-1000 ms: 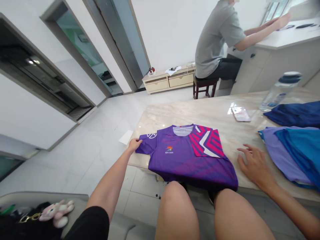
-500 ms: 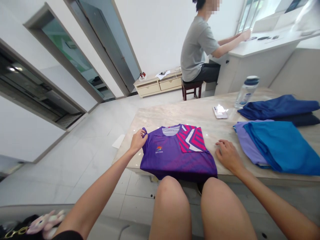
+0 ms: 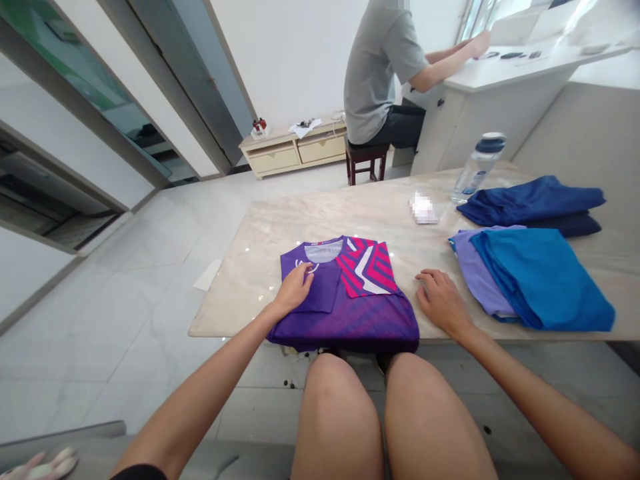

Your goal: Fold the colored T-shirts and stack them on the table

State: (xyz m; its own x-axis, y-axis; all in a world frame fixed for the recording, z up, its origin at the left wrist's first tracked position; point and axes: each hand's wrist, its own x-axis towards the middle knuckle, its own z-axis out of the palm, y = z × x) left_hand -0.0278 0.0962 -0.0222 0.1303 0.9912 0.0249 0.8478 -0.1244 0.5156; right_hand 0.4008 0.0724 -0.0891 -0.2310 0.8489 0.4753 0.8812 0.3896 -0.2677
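Shirt (image 3: 370,320): on the table's (image 3: 220,287) near edge, collar (image 3: 324,251) pointing away from the knees (image 3: 340,387), length running toward them; lower end hidden. Left hand (image 3: 293,290): on folded sleeve (image 3: 323,295), cannot tell whether fingers pinch. Right hand (image 3: 443,300): beside shirt, fingers slightly apart. Bottle (image 3: 477,170): capped; contents unclear. Seated person (image 3: 373,80): head cut off. Box (image 3: 261,134) on cabinet (image 3: 273,161): red items (image 3: 260,125), too small to identify.
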